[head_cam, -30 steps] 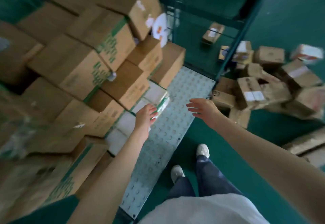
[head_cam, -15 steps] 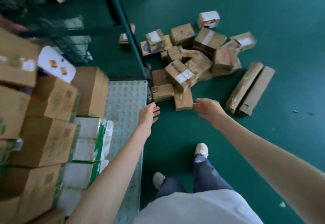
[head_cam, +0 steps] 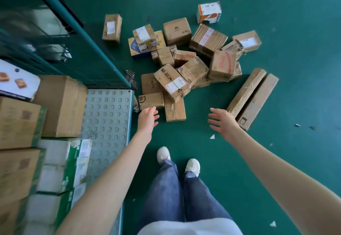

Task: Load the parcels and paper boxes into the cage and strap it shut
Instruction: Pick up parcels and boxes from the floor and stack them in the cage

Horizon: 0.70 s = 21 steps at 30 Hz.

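Observation:
A heap of taped brown parcels (head_cam: 184,68) lies on the green floor ahead of me. At its near edge sit a small box marked SF (head_cam: 151,100) and a flat parcel (head_cam: 175,109). My left hand (head_cam: 147,119) hovers empty, fingers straight, just below the SF box. To the right, my right hand (head_cam: 222,121) is spread and empty, next to two long cartons (head_cam: 252,96). The cage (head_cam: 108,116) stands at the left, with stacked brown and green-and-white boxes (head_cam: 60,105) on its studded grey floor plate.
The cage's green corner post and mesh wall (head_cam: 79,32) run diagonally at upper left. A white and orange box (head_cam: 209,12) lies apart at the far side of the heap. My feet (head_cam: 178,161) stand on the green floor; small paper scraps (head_cam: 212,136) lie nearby.
My view has swung right, from the stacked boxes in the cage to the parcel heap. Both hands have moved away from the cage toward the parcels, still empty.

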Tool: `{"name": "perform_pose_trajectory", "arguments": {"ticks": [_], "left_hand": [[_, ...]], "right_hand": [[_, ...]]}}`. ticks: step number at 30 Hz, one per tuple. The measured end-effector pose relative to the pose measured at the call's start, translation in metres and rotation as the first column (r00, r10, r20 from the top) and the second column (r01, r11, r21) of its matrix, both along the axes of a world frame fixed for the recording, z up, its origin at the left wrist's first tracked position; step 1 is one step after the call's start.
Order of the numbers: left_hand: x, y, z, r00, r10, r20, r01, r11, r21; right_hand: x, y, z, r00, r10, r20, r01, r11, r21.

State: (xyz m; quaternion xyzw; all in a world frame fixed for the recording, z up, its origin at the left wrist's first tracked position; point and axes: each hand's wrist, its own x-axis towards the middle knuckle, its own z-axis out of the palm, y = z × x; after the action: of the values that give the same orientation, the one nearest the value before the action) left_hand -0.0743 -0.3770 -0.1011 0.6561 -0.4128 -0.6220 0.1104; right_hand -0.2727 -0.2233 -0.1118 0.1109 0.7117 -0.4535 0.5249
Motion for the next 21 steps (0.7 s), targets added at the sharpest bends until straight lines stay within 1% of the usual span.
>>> {"name": "perform_pose_trajectory", "arguments": {"ticks": [5, 8, 10, 11, 12, 13, 14, 15, 16, 17, 18, 20, 21], "left_hand": [[-0.016, -0.05, -0.054, 0.995, -0.044, 0.085, 0.044, 0.999, 0.007], [-0.024, -0.081, -0.097, 0.98, -0.132, 0.152, 0.136, 0.991, -0.013], [-0.029, -0.1, -0.128, 0.938, -0.233, 0.256, 0.254, 0.966, -0.051], [-0.031, -0.108, -0.143, 0.887, -0.305, 0.348, 0.352, 0.933, -0.079], [-0.032, -0.115, -0.157, 0.817, -0.375, 0.439, 0.456, 0.885, -0.093], [-0.029, -0.117, -0.164, 0.731, -0.432, 0.529, 0.561, 0.821, -0.104], [-0.039, -0.132, -0.214, 0.646, -0.473, 0.599, 0.639, 0.765, -0.084], [-0.035, -0.133, -0.214, 0.557, -0.516, 0.651, 0.717, 0.694, -0.064], [-0.036, -0.139, -0.228, 0.47, -0.561, 0.681, 0.789, 0.614, -0.038], [-0.032, -0.142, -0.231, 0.408, -0.579, 0.706, 0.833, 0.552, -0.029], [-0.033, -0.148, -0.267, 0.358, -0.592, 0.722, 0.865, 0.502, -0.017], [-0.035, -0.163, -0.327, 0.27, -0.607, 0.747, 0.905, 0.424, 0.017], [-0.037, -0.17, -0.347, 0.227, -0.619, 0.752, 0.916, 0.398, 0.051]], "right_hand": [[-0.014, -0.047, -0.048, 0.996, -0.068, 0.065, 0.066, 0.997, 0.036], [-0.022, -0.073, -0.085, 0.99, -0.114, 0.079, 0.111, 0.993, 0.032], [-0.028, -0.088, -0.113, 0.989, -0.121, 0.088, 0.118, 0.992, 0.047], [-0.03, -0.094, -0.127, 0.988, -0.123, 0.091, 0.118, 0.991, 0.059], [-0.032, -0.101, -0.14, 0.987, -0.123, 0.105, 0.118, 0.992, 0.052], [-0.033, -0.102, -0.151, 0.989, -0.11, 0.102, 0.104, 0.992, 0.064], [-0.045, -0.119, -0.203, 0.988, -0.105, 0.116, 0.097, 0.993, 0.068], [-0.046, -0.117, -0.209, 0.988, -0.096, 0.121, 0.087, 0.994, 0.073], [-0.049, -0.124, -0.225, 0.985, -0.097, 0.14, 0.089, 0.994, 0.067], [-0.05, -0.125, -0.229, 0.987, -0.086, 0.137, 0.079, 0.995, 0.057], [-0.056, -0.135, -0.263, 0.986, -0.083, 0.145, 0.073, 0.995, 0.072], [-0.067, -0.151, -0.325, 0.985, -0.097, 0.142, 0.088, 0.993, 0.073], [-0.072, -0.158, -0.348, 0.983, -0.103, 0.151, 0.095, 0.994, 0.061]]}}
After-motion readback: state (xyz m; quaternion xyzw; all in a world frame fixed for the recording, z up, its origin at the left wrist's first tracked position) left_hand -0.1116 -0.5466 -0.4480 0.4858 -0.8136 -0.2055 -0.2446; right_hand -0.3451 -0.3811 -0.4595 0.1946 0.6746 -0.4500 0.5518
